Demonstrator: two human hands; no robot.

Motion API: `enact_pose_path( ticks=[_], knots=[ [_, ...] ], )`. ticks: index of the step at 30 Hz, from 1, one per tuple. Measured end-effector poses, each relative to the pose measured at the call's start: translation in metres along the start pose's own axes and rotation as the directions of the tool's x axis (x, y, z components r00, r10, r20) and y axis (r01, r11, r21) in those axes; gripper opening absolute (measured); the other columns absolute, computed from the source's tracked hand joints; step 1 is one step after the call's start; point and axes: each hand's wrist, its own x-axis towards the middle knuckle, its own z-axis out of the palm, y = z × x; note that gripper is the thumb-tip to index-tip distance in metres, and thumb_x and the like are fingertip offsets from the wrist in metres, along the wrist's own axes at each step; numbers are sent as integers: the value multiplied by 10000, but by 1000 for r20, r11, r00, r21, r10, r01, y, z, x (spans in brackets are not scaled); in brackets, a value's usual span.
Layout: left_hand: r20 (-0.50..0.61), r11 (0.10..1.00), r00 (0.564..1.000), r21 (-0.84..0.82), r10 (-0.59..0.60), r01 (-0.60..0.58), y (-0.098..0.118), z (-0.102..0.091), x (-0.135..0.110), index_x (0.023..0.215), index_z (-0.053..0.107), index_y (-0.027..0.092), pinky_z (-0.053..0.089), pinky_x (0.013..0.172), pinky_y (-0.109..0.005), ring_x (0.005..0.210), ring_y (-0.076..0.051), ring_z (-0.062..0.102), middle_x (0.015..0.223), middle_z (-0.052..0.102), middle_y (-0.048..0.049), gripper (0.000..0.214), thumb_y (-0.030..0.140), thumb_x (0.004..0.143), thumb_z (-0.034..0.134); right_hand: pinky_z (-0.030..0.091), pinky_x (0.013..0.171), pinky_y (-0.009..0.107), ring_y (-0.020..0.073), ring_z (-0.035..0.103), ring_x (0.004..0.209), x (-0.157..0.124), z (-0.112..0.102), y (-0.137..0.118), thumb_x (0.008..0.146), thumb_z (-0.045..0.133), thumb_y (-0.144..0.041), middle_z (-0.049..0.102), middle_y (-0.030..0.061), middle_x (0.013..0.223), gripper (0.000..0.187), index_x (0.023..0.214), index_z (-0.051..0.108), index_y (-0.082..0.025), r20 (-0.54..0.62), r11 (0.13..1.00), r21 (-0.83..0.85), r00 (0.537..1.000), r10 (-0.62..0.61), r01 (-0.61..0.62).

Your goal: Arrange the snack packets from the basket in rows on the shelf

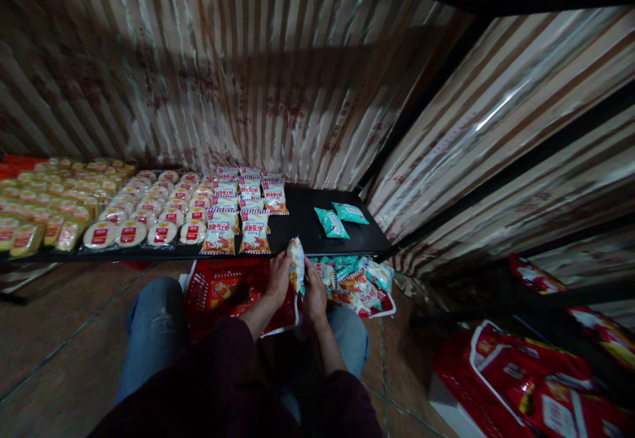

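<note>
Holding a small snack packet (296, 264) upright between both hands: glossy, crinkled film, pale with orange print, seen narrow and almost edge-on. Gripping its left side with the left hand (278, 279), fingers curled shut on the film. Clasping its lower right side with the right hand (314, 292), fingers wrapped tight in the same way. Keeping the packet above the lap, just short of the front edge of a flat, matte black shelf (297, 226).

Just left of and below the grip, a red basket (218, 292) of plastic mesh, touching the left wrist's side of the lap. Just right of the grip and under the shelf edge, a loose pile of packets (357, 282), shiny teal and red wrappers overlapping.

Beyond the grip and a little right, two teal packets (331, 222), flat pillow shapes lying side by side on the shelf. Beyond and left, neat rows of red-and-white packets (233, 219), then round pale buns (129, 219) in clear wrap with red labels, then yellow packets (44, 213) farther left.

Behind it all, a striped wall covering (223, 81), glossy and rippled. Far right of the grip and low, red printed bags (526, 378) on the brown tiled floor (59, 345).
</note>
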Motion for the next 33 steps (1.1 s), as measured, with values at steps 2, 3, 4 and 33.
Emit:
enact_pose_path(
  ticks=[2, 3, 4, 33],
  knots=[
    [24, 1000, 1000, -21, 11, -10, 0, 1, 1, 862, 672, 187, 419, 815, -244, 932, -178, 579, 909, 641, -47, 227, 370, 740, 616, 378, 1016, 374, 221, 526, 1178, 0, 3, -5, 863, 414, -434, 609, 85, 1239, 454, 1165, 641, -184, 27, 998, 42, 998, 52, -53],
    [54, 999, 999, -50, 3, 0, 1, 2, 2, 845, 669, 182, 432, 778, -248, 877, -174, 590, 867, 645, -40, 247, 396, 743, 603, 363, 1029, 374, 221, 507, 1198, -1, 4, -7, 862, 418, -453, 598, 85, 1254, 462, 1168, 639, -186, 38, 997, 56, 997, 60, -62],
    [83, 997, 997, -80, -7, 14, 2, 3, 2, 840, 664, 176, 441, 744, -252, 827, -170, 597, 834, 649, -34, 272, 420, 742, 594, 348, 1040, 374, 219, 489, 1216, -1, 6, -9, 859, 426, -468, 586, 84, 1268, 466, 1166, 641, -191, 43, 996, 64, 998, 55, -58],
    [168, 968, 978, -196, -123, 155, 2, -11, 5, 950, 647, 174, 484, 710, -284, 755, -181, 643, 867, 700, -49, 440, 438, 613, 748, 355, 1033, 429, 214, 507, 1153, -1, 5, 10, 811, 488, -318, 588, 97, 1208, 341, 1090, 638, -190, 8, 980, -159, 993, -121, 121]
  ],
)
